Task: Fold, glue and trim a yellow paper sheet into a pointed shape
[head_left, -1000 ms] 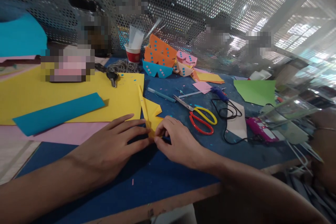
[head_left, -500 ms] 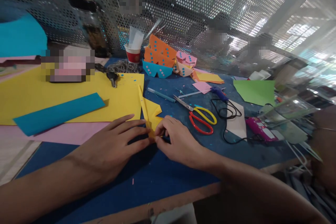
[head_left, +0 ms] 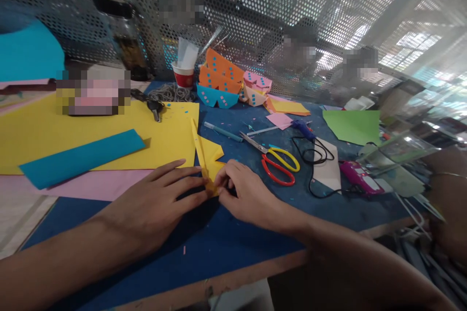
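Observation:
A folded yellow paper cutout (head_left: 208,151) with a notch in its right side lies on the blue table. My left hand (head_left: 160,197) rests flat with its fingers apart, the fingertips on the lower left part of the cutout. At the cutout's lower right, my right hand (head_left: 242,192) has its thumb and fingers pinched together against the paper. Whatever sits between those fingertips is hidden. Right of the cutout lie scissors (head_left: 272,155) with one yellow and one red handle. A teal pen (head_left: 223,132) lies just above them.
A large yellow sheet (head_left: 171,131) bears a folded blue paper strip (head_left: 83,158) and keys (head_left: 156,107). Orange cutouts (head_left: 222,70) and a blue one with small squares stand behind, beside a paper cup (head_left: 183,77). Rightward are a corded glue gun (head_left: 303,129) and green paper (head_left: 352,126).
My right fingertips have shifted very slightly on the cutout and remain pinched. My left hand stays in place. The whole view has moved a little.

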Demonstrator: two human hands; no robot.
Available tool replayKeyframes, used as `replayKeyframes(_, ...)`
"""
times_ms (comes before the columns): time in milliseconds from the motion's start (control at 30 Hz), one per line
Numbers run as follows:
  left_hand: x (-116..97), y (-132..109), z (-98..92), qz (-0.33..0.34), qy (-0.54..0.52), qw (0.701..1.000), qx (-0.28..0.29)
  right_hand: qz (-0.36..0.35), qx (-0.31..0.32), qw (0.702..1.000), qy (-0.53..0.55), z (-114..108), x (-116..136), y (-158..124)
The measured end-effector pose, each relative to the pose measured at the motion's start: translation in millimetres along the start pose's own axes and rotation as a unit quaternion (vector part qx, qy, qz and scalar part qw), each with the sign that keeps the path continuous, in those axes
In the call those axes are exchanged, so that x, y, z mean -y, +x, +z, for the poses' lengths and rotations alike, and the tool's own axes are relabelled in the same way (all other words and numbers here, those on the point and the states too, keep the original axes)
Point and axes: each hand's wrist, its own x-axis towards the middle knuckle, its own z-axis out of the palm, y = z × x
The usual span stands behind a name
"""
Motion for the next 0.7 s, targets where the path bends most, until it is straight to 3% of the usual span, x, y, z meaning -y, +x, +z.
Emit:
replayKeyframes(400, -5, -17, 11.0, -0.033, -0.002, 0.999, 0.033, 0.007, 0.013, 1.0, 0.009, -4, 2, 1)
replayKeyframes(700, 4, -8, 1.1, -0.007, -0.025, 0.998, 0.057, 0.017, 0.011, 1.0, 0.005, -2, 3, 2)
